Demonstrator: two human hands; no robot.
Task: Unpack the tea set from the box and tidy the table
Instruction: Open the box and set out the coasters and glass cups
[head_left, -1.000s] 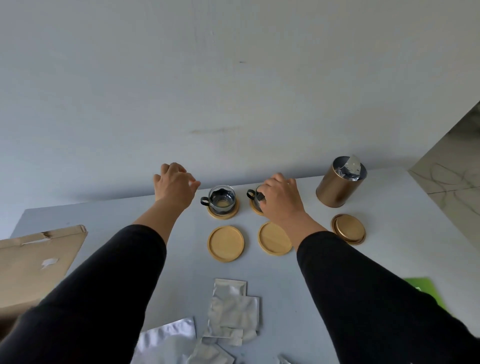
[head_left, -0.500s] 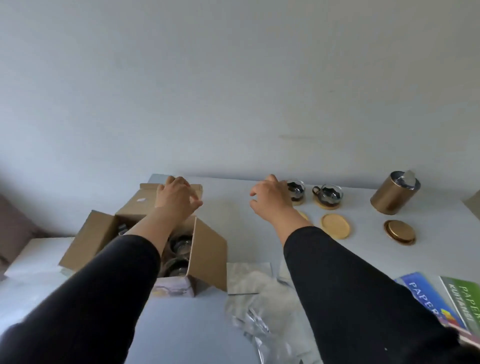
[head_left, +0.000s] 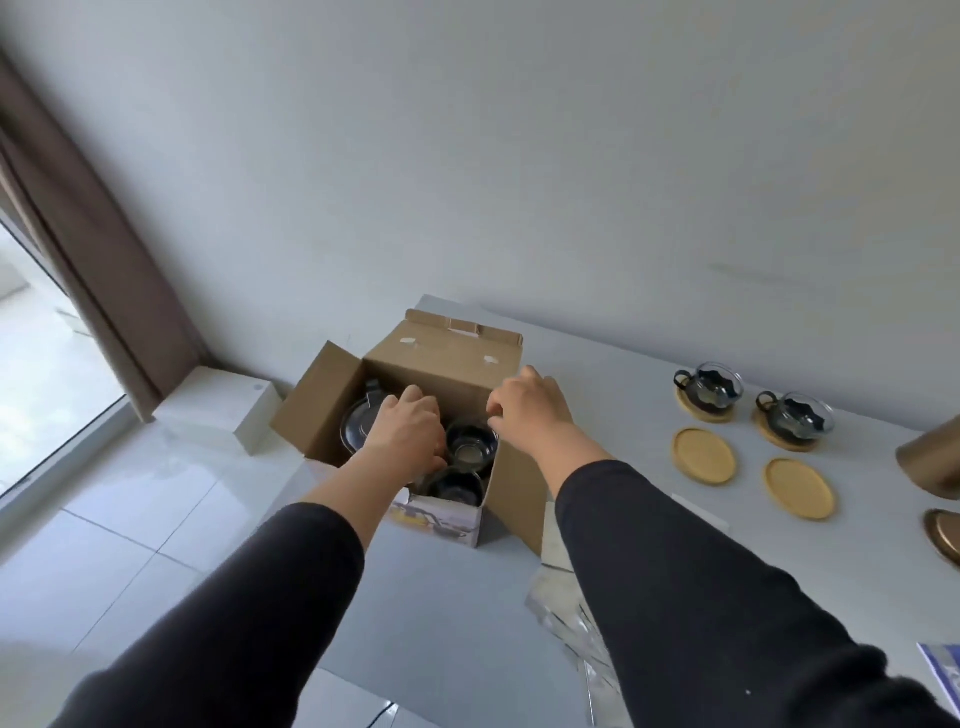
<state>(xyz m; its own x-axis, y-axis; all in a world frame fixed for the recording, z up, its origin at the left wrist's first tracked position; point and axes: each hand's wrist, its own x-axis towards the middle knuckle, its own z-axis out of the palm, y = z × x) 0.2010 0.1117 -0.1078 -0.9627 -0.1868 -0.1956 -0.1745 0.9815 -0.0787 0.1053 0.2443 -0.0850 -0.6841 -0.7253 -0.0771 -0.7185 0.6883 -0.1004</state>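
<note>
Head cam is all we've got, so here goes. We're roughly halfway: two glass cups already sit on wooden coasters over on the right of the table, and two bare coasters nearby wait for theirs. Two more cups plus what looks like a glass teapot are still in the cardboard box. Our left hand is down inside the box, fingers curled, but we can't tell if it's got anything. Our right hand hovers at the box's rim, loosely curled, holding nothing. Crinkly wrappers still need clearing.
</note>
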